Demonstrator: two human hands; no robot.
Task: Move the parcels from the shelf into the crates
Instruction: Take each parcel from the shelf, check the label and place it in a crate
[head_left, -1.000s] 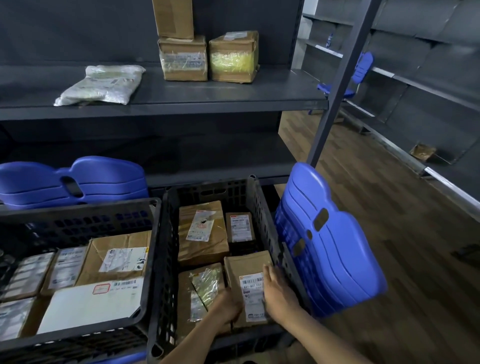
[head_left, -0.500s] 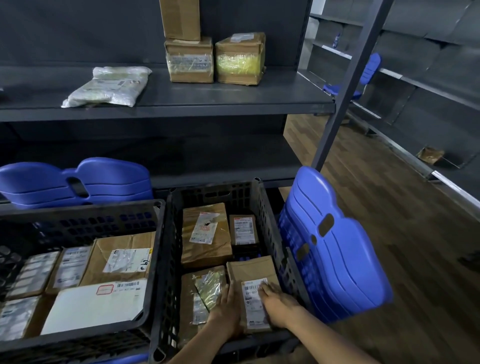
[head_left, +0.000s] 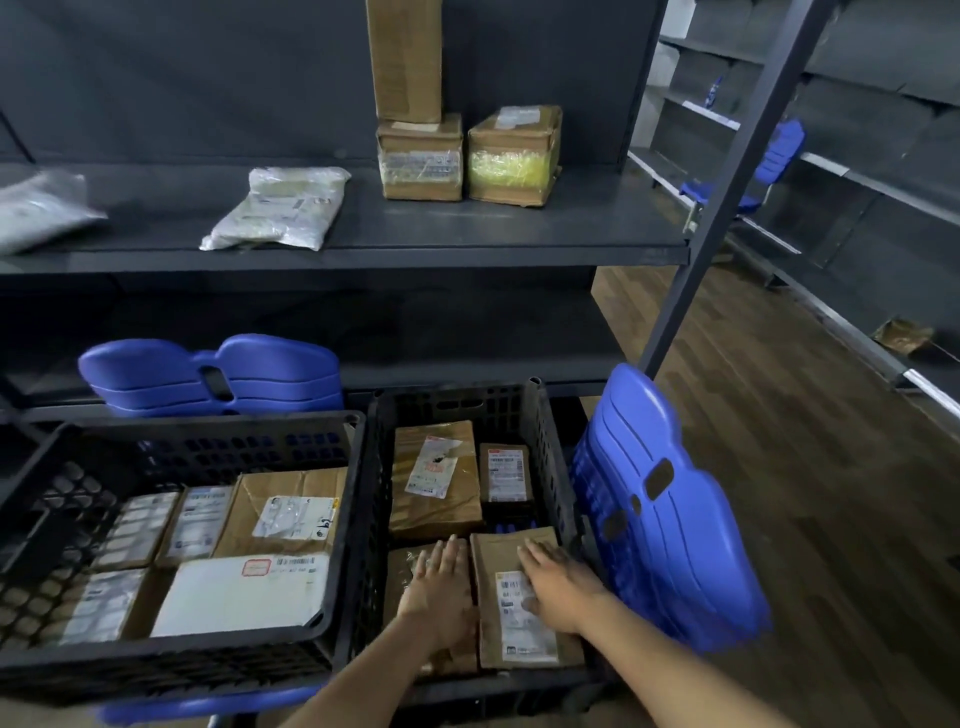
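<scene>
Currently we log left hand (head_left: 441, 587) flat on a brown cardboard parcel (head_left: 400, 571), right hand (head_left: 558, 590) flat on a labelled brown parcel (head_left: 493, 566) beside it, fingers straight, inside the right black plastic crate (head_left: 452, 410).

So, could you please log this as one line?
left hand flat on left parcel | right hand flat on labelled parcel | right crate

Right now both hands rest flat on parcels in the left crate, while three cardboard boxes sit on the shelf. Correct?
Only the crate is wrong. The head view shows the left hand and right hand resting flat on parcels in the right crate, not the left one. Three cardboard boxes do sit on the shelf.
</scene>
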